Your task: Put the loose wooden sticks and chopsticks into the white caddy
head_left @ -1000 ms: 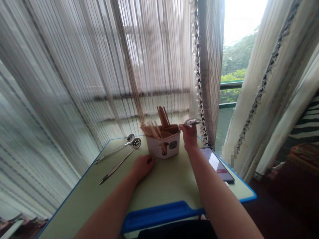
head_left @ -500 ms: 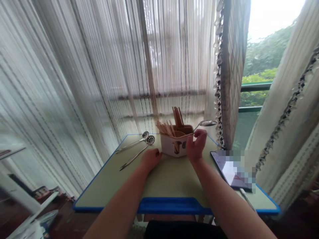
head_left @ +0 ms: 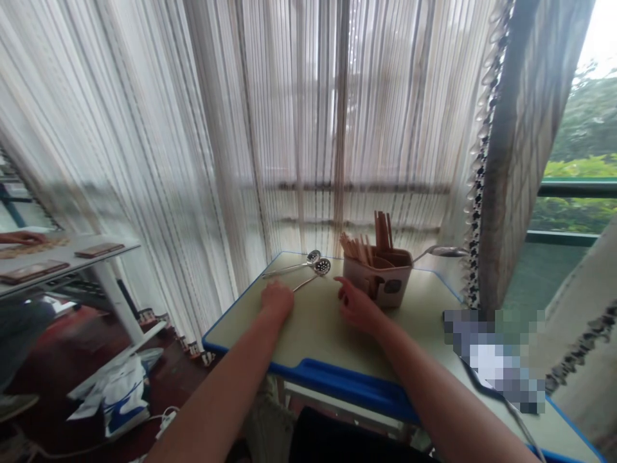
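My left hand [head_left: 278,299] is closed over the handle of the nearer slotted ladle [head_left: 322,267]; its fingertips are mostly hidden. A second slotted ladle [head_left: 313,258] lies just behind, its handle reaching left. My right hand [head_left: 357,307] holds nothing, index finger stretched leftward and the others loosely bent. It hovers in front of a utensil holder [head_left: 398,289], covering part of its front. Wooden chopsticks [head_left: 383,230] and thinner sticks [head_left: 359,249] stand in the holder. A metal ladle [head_left: 448,251] leans out of its right side, bowl outward.
The table [head_left: 308,341] has a blue edge. A phone or tablet [head_left: 491,360], partly blurred out, lies at its right with a cable [head_left: 523,424]. Sheer curtains [head_left: 308,128] hang behind. Another person's hand [head_left: 24,237] is over a table at far left.
My right hand has let go of the ladle, which stays in the holder, and moved left. My left hand has moved onto the nearer slotted ladle's handle. The view has turned left.
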A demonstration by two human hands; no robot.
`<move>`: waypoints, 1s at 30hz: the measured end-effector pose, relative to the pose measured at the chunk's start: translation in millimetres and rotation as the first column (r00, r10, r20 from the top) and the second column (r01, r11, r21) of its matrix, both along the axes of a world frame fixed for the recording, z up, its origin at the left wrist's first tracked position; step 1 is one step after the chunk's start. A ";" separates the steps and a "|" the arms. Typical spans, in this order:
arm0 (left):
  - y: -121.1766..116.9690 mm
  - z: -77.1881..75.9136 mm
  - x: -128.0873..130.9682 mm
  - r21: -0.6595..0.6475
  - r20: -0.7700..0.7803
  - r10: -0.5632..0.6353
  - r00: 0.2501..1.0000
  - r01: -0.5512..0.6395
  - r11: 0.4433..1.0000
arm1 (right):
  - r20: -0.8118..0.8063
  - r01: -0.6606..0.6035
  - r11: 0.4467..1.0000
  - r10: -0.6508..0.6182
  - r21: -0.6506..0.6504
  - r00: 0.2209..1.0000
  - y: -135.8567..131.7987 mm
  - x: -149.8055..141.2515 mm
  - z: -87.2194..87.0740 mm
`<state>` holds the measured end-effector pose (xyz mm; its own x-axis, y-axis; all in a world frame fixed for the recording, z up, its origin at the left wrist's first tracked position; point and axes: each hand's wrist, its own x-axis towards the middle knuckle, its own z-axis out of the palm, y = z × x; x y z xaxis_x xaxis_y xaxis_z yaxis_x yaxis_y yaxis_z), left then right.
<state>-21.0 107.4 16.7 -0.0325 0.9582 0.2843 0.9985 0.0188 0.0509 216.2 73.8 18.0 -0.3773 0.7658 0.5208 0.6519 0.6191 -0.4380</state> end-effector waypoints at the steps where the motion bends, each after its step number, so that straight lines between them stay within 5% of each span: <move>1: 1.3 -3.0 -1.1 -0.033 0.004 -0.005 1.000 0.005 0.999 | 0.019 -0.015 0.996 0.017 -0.090 1.000 2.7 -0.3 -3.9; 4: 5.0 -7.6 -1.8 -0.051 0.028 -0.007 1.000 0.009 0.999 | 0.038 -0.014 0.979 0.023 -0.204 0.999 9.3 2.3 -10.1; 14: 6.9 -9.1 -5.8 -0.069 0.212 0.037 0.977 -0.022 0.997 | -0.020 0.043 0.969 -0.049 -0.242 0.999 16.7 7.9 -8.9; 22: 4.1 -8.2 2.0 0.176 0.330 -0.196 0.924 0.144 0.974 | -0.295 -0.055 0.887 -0.093 -0.458 0.951 30.0 10.4 -17.2; 30: 3.1 -5.0 3.5 0.270 0.457 -0.160 0.875 0.035 0.962 | -0.387 -0.104 0.848 -0.125 -0.519 0.914 34.5 12.8 -19.8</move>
<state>-17.5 110.4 11.6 -0.1322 0.8645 0.4849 0.8497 -0.1530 0.5045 229.0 108.3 -1.8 -0.2196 0.9647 0.1454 0.3589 0.2185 -0.9075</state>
